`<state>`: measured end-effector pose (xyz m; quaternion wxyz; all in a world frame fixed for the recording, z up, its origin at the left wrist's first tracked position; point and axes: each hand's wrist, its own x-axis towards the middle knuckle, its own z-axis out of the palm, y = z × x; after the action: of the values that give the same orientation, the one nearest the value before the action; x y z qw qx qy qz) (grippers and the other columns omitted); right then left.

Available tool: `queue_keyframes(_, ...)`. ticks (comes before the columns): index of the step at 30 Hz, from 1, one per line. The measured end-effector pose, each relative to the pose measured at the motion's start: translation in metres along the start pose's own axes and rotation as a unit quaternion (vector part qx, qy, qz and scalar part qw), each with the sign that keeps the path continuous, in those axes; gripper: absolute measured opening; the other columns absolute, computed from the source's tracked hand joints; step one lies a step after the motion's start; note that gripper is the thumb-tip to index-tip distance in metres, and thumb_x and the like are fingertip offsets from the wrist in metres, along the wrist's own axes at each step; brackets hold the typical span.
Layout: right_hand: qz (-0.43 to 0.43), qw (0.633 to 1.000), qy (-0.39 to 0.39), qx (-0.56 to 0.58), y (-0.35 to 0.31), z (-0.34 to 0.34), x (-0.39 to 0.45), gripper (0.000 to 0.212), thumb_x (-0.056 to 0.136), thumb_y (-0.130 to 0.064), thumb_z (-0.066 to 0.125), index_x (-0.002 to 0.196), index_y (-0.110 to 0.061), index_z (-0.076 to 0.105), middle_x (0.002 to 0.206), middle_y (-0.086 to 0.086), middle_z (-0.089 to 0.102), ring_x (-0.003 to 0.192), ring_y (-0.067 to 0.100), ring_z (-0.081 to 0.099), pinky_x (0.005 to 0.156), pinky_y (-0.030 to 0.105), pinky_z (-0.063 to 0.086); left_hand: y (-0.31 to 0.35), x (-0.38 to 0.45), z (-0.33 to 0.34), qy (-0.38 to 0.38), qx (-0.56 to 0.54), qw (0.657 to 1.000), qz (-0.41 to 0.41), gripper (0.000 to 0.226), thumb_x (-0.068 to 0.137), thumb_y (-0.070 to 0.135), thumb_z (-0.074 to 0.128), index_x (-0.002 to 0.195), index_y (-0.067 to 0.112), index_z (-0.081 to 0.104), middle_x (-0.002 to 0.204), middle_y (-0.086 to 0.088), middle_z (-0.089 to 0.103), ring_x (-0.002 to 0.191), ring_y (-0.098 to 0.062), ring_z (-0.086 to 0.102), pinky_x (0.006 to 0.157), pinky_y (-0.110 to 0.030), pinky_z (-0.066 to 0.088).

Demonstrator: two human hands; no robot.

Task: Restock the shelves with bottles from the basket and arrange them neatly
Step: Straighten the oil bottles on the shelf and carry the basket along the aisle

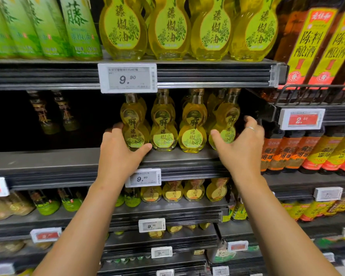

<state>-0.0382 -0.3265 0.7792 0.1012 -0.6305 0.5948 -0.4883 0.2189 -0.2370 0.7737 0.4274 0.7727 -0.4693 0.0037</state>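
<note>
A row of gourd-shaped yellow oil bottles stands at the front of the middle shelf (48,160). My left hand (118,152) wraps the leftmost bottle (134,126), thumb under its base. My right hand (241,144) cups the rightmost bottle (226,120), which leans a little; a ring is on one finger. Between them two bottles (163,128) stand upright, with more behind them. The basket is out of view.
Left of the row the middle shelf is dark, with two dark bottles (54,114) far back. Larger yellow bottles (167,26) fill the shelf above, over a 9.90 price tag (127,77). Brown sauce bottles (299,150) stand on the right.
</note>
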Motion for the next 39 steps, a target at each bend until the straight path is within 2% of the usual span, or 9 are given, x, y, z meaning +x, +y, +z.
queue_keyframes(3, 0.007, 0.999, -0.029, -0.012, -0.003, 0.008, 0.006, 0.089, 0.077, -0.054, 0.077, 0.144, -0.007, 0.041, 0.131, 0.016, 0.053, 0.123, 0.036, 0.052, 0.1, 0.042, 0.045, 0.012, -0.005, 0.004, 0.006, -0.003, 1.0, -0.026, 0.101, 0.055, 0.068, 0.088, 0.128, 0.01, 0.049, 0.116, -0.005, 0.045, 0.107, -0.027, 0.054, 0.08, -0.035, 0.047)
queue_keyframes(6, 0.006, 1.0, -0.029, -0.009, -0.001, 0.01, 0.006, 0.076, 0.077, -0.052, 0.077, 0.132, -0.009, 0.047, 0.12, 0.013, 0.055, 0.115, 0.035, 0.054, 0.092, 0.04, 0.047, 0.022, -0.012, 0.013, 0.011, 0.016, 0.999, -0.033, 0.108, 0.05, 0.073, 0.087, 0.125, 0.007, 0.044, 0.119, -0.007, 0.041, 0.113, -0.031, 0.053, 0.085, -0.043, 0.054)
queue_keyframes(9, -0.003, 1.0, -0.025, -0.004, 0.003, 0.009, 0.001, 0.081, 0.079, -0.058, 0.077, 0.135, -0.007, 0.046, 0.123, 0.014, 0.052, 0.117, 0.035, 0.051, 0.097, 0.044, 0.046, 0.025, -0.014, 0.017, 0.022, 0.036, 0.998, -0.037, 0.104, 0.054, 0.075, 0.084, 0.123, 0.009, 0.044, 0.121, -0.01, 0.041, 0.114, -0.034, 0.052, 0.085, -0.048, 0.055)
queue_keyframes(17, -0.007, 1.0, -0.018, 0.012, 0.003, 0.009, -0.008, 0.089, 0.079, -0.061, 0.077, 0.14, -0.007, 0.043, 0.131, 0.015, 0.047, 0.125, 0.037, 0.046, 0.104, 0.047, 0.045, 0.023, -0.01, 0.019, 0.036, 0.037, 0.998, -0.04, 0.096, 0.064, 0.068, 0.083, 0.124, 0.005, 0.044, 0.123, -0.014, 0.042, 0.115, -0.034, 0.051, 0.089, -0.045, 0.052)
queue_keyframes(23, -0.008, 1.0, -0.022, -0.018, -0.001, 0.014, -0.014, 0.112, 0.065, -0.08, 0.073, 0.145, -0.008, 0.039, 0.134, 0.011, 0.041, 0.127, 0.034, 0.04, 0.105, 0.044, 0.042, 0.024, -0.011, 0.02, 0.038, 0.04, 0.998, -0.036, 0.095, 0.066, 0.065, 0.084, 0.126, 0.003, 0.044, 0.125, -0.016, 0.042, 0.117, -0.035, 0.049, 0.092, -0.045, 0.05)
queue_keyframes(34, -0.032, 0.999, -0.03, -0.014, 0.007, 0.012, -0.008, 0.098, 0.077, -0.06, 0.079, 0.146, -0.003, 0.039, 0.134, 0.014, 0.042, 0.127, 0.037, 0.044, 0.105, 0.043, 0.042, 0.024, -0.013, 0.018, 0.032, 0.032, 0.999, -0.027, 0.087, 0.073, 0.059, 0.083, 0.127, 0.005, 0.042, 0.124, -0.013, 0.04, 0.117, -0.034, 0.048, 0.094, -0.045, 0.049)
queue_keyframes(39, -0.027, 0.999, -0.044, -0.013, 0.008, 0.01, -0.007, 0.097, 0.078, -0.06, 0.078, 0.148, -0.005, 0.037, 0.137, 0.012, 0.042, 0.129, 0.034, 0.046, 0.106, 0.042, 0.045, 0.018, -0.012, 0.015, 0.027, 0.013, 0.999, -0.023, 0.083, 0.076, 0.055, 0.082, 0.132, 0.008, 0.041, 0.12, -0.005, 0.039, 0.115, -0.03, 0.051, 0.09, -0.041, 0.048)
